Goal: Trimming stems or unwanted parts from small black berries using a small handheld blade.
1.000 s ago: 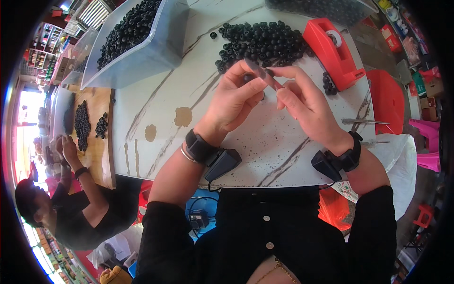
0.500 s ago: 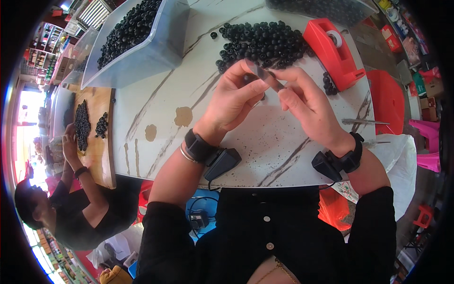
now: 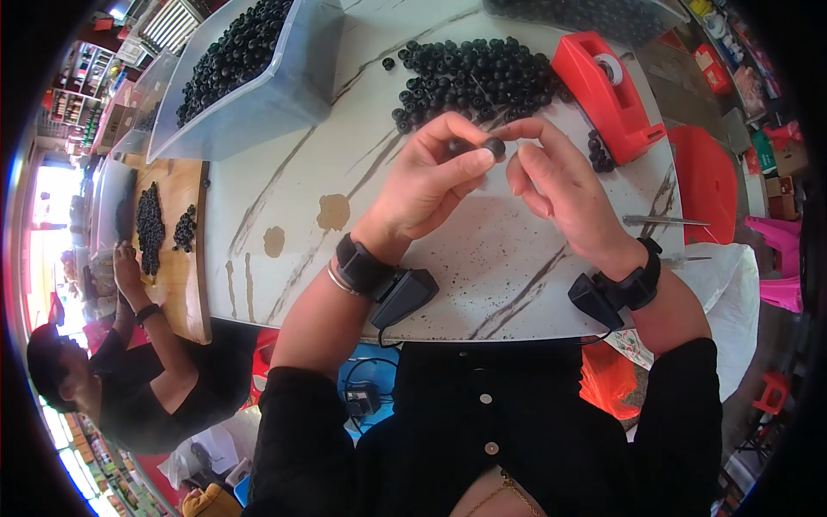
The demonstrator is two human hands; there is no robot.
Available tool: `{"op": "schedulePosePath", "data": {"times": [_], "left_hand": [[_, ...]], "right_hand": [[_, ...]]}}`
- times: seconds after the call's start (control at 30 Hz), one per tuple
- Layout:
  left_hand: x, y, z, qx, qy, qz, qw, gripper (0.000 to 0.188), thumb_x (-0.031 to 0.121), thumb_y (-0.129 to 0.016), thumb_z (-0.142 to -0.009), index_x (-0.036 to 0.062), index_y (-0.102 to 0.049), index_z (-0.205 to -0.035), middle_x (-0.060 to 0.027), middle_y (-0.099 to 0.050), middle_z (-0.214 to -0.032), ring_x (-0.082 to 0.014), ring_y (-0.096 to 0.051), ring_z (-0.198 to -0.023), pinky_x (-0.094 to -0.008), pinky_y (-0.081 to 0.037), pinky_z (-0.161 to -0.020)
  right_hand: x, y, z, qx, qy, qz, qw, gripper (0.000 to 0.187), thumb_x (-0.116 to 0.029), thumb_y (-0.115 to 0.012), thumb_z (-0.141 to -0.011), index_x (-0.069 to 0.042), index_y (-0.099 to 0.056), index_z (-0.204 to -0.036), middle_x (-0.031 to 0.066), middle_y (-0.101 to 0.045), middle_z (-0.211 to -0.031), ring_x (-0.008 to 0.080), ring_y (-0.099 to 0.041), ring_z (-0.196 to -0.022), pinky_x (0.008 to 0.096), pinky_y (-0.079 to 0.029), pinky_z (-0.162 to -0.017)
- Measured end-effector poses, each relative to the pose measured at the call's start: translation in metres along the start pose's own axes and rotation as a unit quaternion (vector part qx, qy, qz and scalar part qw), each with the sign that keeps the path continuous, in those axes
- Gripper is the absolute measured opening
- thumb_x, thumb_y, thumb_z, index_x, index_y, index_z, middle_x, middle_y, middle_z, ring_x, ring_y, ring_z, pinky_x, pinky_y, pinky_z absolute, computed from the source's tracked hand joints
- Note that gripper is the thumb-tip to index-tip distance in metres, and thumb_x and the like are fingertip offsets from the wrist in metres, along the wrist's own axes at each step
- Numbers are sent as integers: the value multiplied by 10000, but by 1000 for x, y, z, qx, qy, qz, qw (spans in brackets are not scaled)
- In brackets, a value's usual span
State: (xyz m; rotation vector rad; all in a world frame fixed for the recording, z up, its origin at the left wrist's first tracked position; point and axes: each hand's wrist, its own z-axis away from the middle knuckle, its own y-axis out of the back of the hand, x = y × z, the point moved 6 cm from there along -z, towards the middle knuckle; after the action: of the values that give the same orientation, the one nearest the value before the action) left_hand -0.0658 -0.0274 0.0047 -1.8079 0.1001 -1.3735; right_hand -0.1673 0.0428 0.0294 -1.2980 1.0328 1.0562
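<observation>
My left hand (image 3: 431, 177) pinches a round black bead (image 3: 494, 146) between thumb and forefinger, above the marble-patterned table (image 3: 284, 181). A second dark bead (image 3: 455, 146) shows behind those fingers. Close beside it is my right hand (image 3: 564, 185), its forefinger reaching toward the pinched bead, its thumb apart and the other fingers loosely curled. No thing is visible between the right thumb and forefinger. Just beyond my hands lies a loose pile of black beads (image 3: 474, 73). A red tape dispenser (image 3: 607, 99) stands to the right of the pile.
A clear plastic bin (image 3: 297, 82) of black beads stands far left, another bin (image 3: 594, 13) at the far edge. Tweezers (image 3: 663, 221) lie by the right edge. A co-worker's hands (image 3: 127, 267) are at a wooden board (image 3: 185, 284) on the left, with beads on it.
The translucent tape strip that stretched between my hands no longer shows as a strip. My right thumb has moved away from the forefinger, and the bead at my left fingertips is now uncovered.
</observation>
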Motion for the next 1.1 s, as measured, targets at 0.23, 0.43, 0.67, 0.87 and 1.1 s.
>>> {"op": "schedulePosePath", "data": {"times": [0.23,0.43,0.67,0.87,1.1], "left_hand": [[0,-12,2,-53,-27,-71,996,120,11,-602,-801,53,-543,-897,-32,-572,-875,-78,-521,-751,-188,-400,-605],[20,9,1,-29,8,37,999,83,34,-535,-848,61,-511,-923,-65,-569,-905,-116,-552,-820,-171,-402,-576],[50,37,5,12,35,-46,998,61,131,-516,-881,69,-511,-882,-54,-541,-803,-70,-475,-619,-143,-324,-492],[67,48,9,165,-34,-568,806,177,160,-681,-744,55,-545,-789,32,-446,-556,-58,-397,-510,-229,-298,-430],[68,51,13,197,-40,-724,660,228,132,-704,-666,57,-555,-821,-29,-477,-497,-147,-435,-448,-286,-337,-448]], "right_hand": [[1,2,-1,-13,-15,-17,1000,315,-251,-574,-858,-50,-461,-1073,-31,-476,-722,-8,-364,-571,140,-276,-501],[-1,2,-1,7,-1,45,999,321,-251,-521,-882,-40,-431,-1107,-53,-425,-687,-15,-299,-533,138,-223,-457],[1,4,-2,1,-14,21,1000,265,-209,-471,-902,-38,-440,-1103,-32,-440,-687,-10,-298,-499,140,-241,-440],[1,3,-2,-7,-13,15,1000,246,-195,-465,-903,-41,-452,-1095,-30,-443,-690,-10,-299,-498,140,-240,-438],[2,2,-2,-11,-13,11,1000,245,-191,-470,-899,-45,-454,-1095,-28,-441,-703,-9,-295,-504,141,-233,-436]]}}
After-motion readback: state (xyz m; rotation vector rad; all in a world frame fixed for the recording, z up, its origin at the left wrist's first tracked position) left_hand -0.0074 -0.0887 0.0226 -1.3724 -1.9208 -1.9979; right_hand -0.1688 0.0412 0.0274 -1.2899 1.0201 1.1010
